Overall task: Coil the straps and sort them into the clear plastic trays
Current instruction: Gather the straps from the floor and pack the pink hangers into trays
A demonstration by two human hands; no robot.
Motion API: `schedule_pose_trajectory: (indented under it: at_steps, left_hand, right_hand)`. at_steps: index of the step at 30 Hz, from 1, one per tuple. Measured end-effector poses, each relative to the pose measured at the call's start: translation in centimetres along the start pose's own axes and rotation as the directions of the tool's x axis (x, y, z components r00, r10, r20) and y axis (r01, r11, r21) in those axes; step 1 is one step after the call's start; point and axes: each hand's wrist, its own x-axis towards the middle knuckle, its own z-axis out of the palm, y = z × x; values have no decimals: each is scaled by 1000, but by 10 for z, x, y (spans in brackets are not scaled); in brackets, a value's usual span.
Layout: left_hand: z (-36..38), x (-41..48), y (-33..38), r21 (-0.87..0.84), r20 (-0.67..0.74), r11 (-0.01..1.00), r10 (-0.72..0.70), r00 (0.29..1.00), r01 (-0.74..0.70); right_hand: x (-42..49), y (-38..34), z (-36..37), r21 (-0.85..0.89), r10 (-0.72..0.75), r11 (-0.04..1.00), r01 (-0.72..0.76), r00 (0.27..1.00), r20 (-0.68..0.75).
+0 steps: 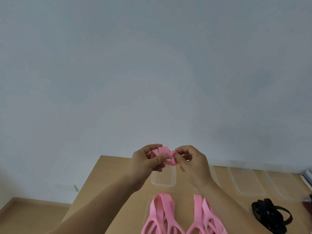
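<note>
Both my hands are raised above the wooden table [118, 186], working one pink strap [166, 155] into a small coil. My left hand [146, 162] grips its left part, thumb pressed across the band. The fingers of my right hand [192, 163] pinch the loop on the right. Below them, loose pink straps [162, 215] lie in long loops in a clear tray [148, 204] at the near edge, and more pink straps [206, 217] sit beside them. A clear plastic tray [163, 180] sits just under my hands.
More clear trays [244, 181] line the back of the table to the right. A pile of black straps [268, 215] lies at the right. A dark red item [308, 206] and a white object [308, 179] sit at the right edge. A pale wall stands behind.
</note>
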Motion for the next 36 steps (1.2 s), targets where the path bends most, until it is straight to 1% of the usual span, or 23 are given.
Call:
schedule_pose_trajectory:
  at_steps: [2,5,7,10,12,14,18,20,22,25,27,29,33,36]
  left_hand:
    - [2,1,-7,14,-9,999,-32,999,32]
    - [2,3,-18,50,-1,996,-71,997,71]
    - [0,6,-23,88,-13,993,-84,996,85]
    - [-10,15,-32,122,-72,985,-116,991,124]
    - [-20,26,-40,98,-73,985,-138,988,145]
    - [-30,42,-48,96,-58,984,-145,988,150]
    - [-46,79,-63,191,-24,971,-139,990,141]
    - [-54,99,-73,238,33,962,-148,988,136]
    - [-66,116,-83,275,122,949,-193,974,154]
    - [-86,135,-96,322,241,932,-252,937,168]
    - [-95,145,-104,352,262,921,-267,928,166]
    - [-98,153,-113,418,249,897,-266,931,144]
    - [-92,165,-132,580,264,813,-250,931,54]
    - [-88,176,-141,716,306,694,-210,929,-79]
  right_hand:
    - [2,5,-8,-69,-1,998,10,992,130]
    - [9,12,-18,-243,-89,955,168,947,309]
    - [16,18,-19,-274,-100,934,230,903,419]
    - [27,29,-8,-341,-59,897,281,841,538]
    - [35,37,4,-396,-55,855,335,818,573]
    - [44,43,17,-414,-49,848,331,827,561]
    - [64,59,39,-459,10,861,218,896,445]
    - [77,73,48,-512,58,842,169,916,398]
    - [88,88,54,-556,108,823,117,928,356]
    - [96,107,61,-593,189,804,56,920,343]
    - [98,117,66,-615,249,789,6,911,328]
    - [99,125,70,-638,289,769,-31,908,304]
    - [101,138,69,-670,361,737,-90,890,278]
    - [107,147,61,-688,397,721,-84,864,310]
